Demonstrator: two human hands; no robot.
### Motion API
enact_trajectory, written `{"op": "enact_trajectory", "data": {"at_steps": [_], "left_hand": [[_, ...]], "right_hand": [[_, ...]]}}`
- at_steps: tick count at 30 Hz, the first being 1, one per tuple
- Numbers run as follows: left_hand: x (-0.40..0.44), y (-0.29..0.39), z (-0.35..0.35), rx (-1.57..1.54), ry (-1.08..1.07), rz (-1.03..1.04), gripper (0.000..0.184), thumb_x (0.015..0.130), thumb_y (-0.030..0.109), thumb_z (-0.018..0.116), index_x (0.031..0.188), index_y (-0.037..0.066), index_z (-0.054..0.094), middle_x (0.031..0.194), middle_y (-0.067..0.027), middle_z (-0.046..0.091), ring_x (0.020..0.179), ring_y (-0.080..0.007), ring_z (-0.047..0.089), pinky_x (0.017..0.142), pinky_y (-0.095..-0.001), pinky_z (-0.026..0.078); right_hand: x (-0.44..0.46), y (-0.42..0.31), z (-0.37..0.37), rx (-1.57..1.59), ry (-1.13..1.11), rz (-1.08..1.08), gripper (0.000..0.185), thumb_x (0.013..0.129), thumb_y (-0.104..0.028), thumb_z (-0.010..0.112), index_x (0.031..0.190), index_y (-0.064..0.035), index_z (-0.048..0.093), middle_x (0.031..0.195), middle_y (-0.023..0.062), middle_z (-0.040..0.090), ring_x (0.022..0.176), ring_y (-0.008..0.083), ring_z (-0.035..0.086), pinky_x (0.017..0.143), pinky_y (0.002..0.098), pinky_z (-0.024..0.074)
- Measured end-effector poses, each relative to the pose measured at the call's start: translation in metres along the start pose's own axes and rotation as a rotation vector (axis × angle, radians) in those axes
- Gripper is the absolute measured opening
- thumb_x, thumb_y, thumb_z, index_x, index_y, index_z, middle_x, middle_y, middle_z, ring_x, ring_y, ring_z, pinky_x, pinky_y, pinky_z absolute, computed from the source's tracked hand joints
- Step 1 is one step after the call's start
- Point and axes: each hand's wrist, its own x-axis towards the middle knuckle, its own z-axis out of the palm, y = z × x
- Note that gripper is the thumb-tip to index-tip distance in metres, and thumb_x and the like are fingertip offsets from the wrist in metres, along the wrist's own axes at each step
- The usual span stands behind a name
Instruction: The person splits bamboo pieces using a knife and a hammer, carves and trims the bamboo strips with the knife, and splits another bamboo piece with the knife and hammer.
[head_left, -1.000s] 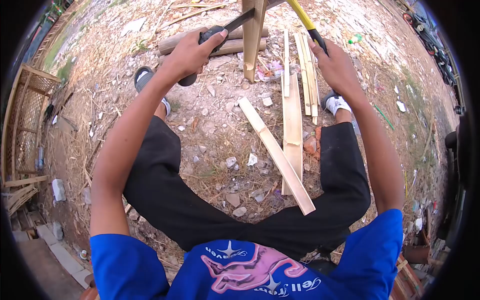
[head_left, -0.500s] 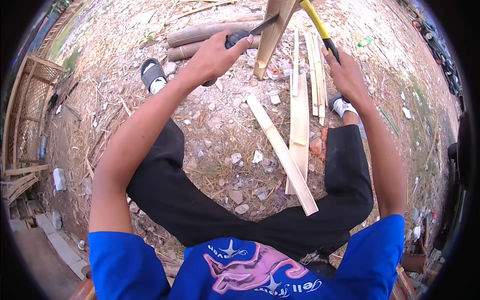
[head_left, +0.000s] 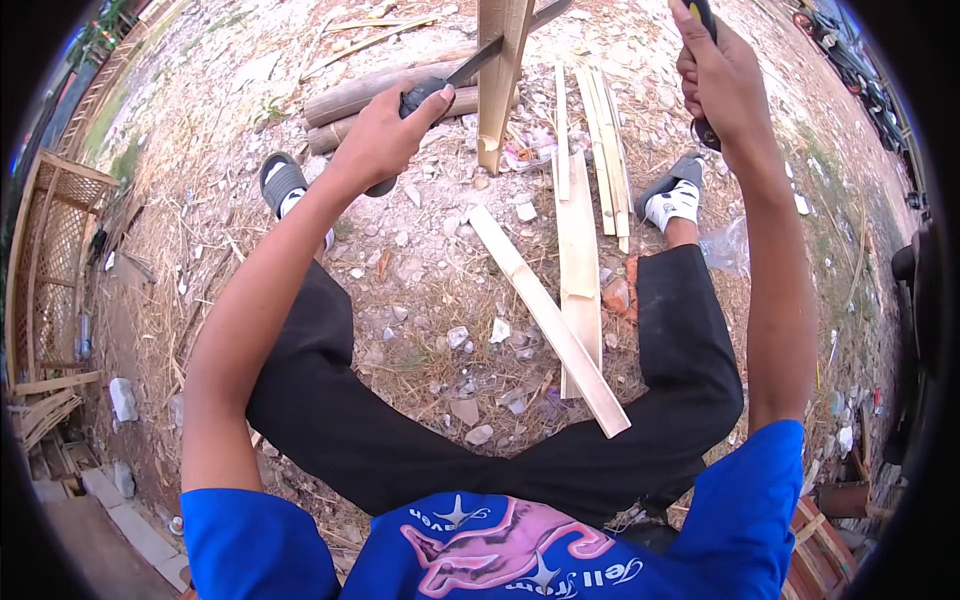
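Observation:
My left hand (head_left: 385, 135) is closed around the black handle of a long-bladed knife (head_left: 475, 63). The blade is set into an upright split bamboo piece (head_left: 492, 110), and its tip shows beyond the far side. The bamboo's lower end rests on the ground, while its top runs out of view. My right hand (head_left: 728, 85), raised at the upper right, grips the black-and-yellow handle of what looks like a hammer (head_left: 706, 134); its head is out of view.
Split bamboo strips (head_left: 550, 320) lie between my legs, with thinner strips (head_left: 605, 150) farther out. Whole bamboo poles (head_left: 400, 95) lie behind the upright piece. Stones and dry grass cover the ground. A lattice frame (head_left: 60, 260) stands at left; motorcycles (head_left: 855, 70) are far right.
My right hand has risen outward with the hammer, away from the bamboo. The knife and bamboo appear shifted left as the view turned slightly; the left hand still holds the knife.

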Motion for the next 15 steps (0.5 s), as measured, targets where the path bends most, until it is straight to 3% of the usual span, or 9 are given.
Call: {"op": "enact_trajectory", "data": {"at_steps": [3,4,5,6,7,8,9,11,15], "left_hand": [[0.002,0.003,-0.002,0.007,-0.053,-0.102,0.068,0.088,0.064,0.052,0.107,-0.001,0.062,0.085,-0.0187,0.062,0.074,-0.0272,0.061,0.075,-0.0402,0.048],[0.005,0.001,-0.002,0.017,-0.026,-0.047,0.069,0.088,0.064,0.052,0.108,-0.001,0.061,0.084,-0.0181,0.062,0.073,-0.0268,0.06,0.075,-0.0403,0.048],[0.007,-0.004,0.0,0.022,0.005,0.006,0.07,0.088,0.065,0.052,0.108,-0.002,0.061,0.082,-0.0176,0.062,0.072,-0.0263,0.06,0.074,-0.0405,0.048],[0.006,-0.005,-0.001,0.01,-0.002,-0.017,0.071,0.088,0.065,0.052,0.11,-0.002,0.06,0.081,-0.017,0.062,0.072,-0.0258,0.061,0.074,-0.0403,0.048],[0.005,-0.006,-0.003,-0.002,-0.009,-0.041,0.073,0.088,0.065,0.052,0.111,-0.003,0.06,0.08,-0.0165,0.062,0.071,-0.0253,0.061,0.073,-0.0402,0.049],[0.005,-0.006,-0.007,-0.03,-0.056,-0.14,0.074,0.087,0.066,0.052,0.112,-0.004,0.059,0.079,-0.016,0.062,0.071,-0.0248,0.062,0.073,-0.0398,0.049],[0.008,-0.005,-0.008,-0.058,-0.107,-0.229,0.075,0.087,0.066,0.052,0.113,-0.004,0.059,0.078,-0.0156,0.062,0.071,-0.0242,0.062,0.073,-0.0393,0.05],[0.005,-0.01,-0.008,-0.024,-0.047,-0.159,0.078,0.087,0.066,0.053,0.115,-0.007,0.057,0.077,-0.0149,0.063,0.071,-0.0232,0.063,0.072,-0.0375,0.05],[0.015,-0.019,0.005,0.027,-0.015,-0.062,0.074,0.087,0.065,0.053,0.114,-0.004,0.059,0.079,-0.0174,0.063,0.075,-0.0285,0.063,0.077,-0.0392,0.049]], "right_hand": [[-0.008,-0.051,0.016,0.395,0.255,-0.217,0.032,0.101,-0.037,0.051,0.082,-0.0125,0.044,0.055,-0.0093,0.033,0.039,0.0006,0.031,0.035,0.0166,0.0266],[0.009,-0.002,0.003,0.397,0.161,-0.226,0.046,0.099,-0.046,0.054,0.071,-0.0112,0.041,0.058,-0.0053,0.04,0.049,0.0019,0.039,0.044,0.0194,0.031],[-0.007,0.023,0.029,0.316,0.196,-0.142,0.046,0.099,-0.045,0.054,0.072,-0.009,0.045,0.059,-0.0036,0.042,0.05,0.004,0.042,0.046,0.0235,0.0341],[-0.024,0.054,0.04,-0.31,0.098,-0.1,0.047,0.098,-0.045,0.054,0.079,-0.0026,0.051,0.059,0.0055,0.051,0.053,0.0169,0.051,0.052,0.0341,0.0409],[-0.036,0.1,0.048,-0.554,-0.121,-0.02,0.047,0.097,-0.044,0.052,0.089,0.0018,0.056,0.069,0.018,0.059,0.064,0.0334,0.058,0.063,0.0439,0.0439],[-0.041,0.094,0.043,-0.675,-0.267,0.156,0.043,0.098,-0.04,0.048,0.096,0.0011,0.06,0.083,0.0241,0.064,0.081,0.0413,0.062,0.077,0.0504,0.0439],[-0.046,0.086,0.04,-0.597,-0.339,0.307,0.043,0.098,-0.039,0.048,0.096,0.002,0.06,0.082,0.0235,0.064,0.082,0.0407,0.061,0.077,0.0495,0.0439],[-0.057,0.115,0.049,-0.511,-0.156,0.158,0.042,0.099,-0.039,0.049,0.094,0.0022,0.059,0.078,0.0222,0.062,0.076,0.0386,0.061,0.072,0.048,0.0441],[-0.041,0.059,0.042,-0.363,-0.044,0.159,0.043,0.1,-0.039,0.049,0.09,0.0021,0.057,0.068,0.0175,0.057,0.063,0.0291,0.055,0.062,0.0429,0.0412]]}}
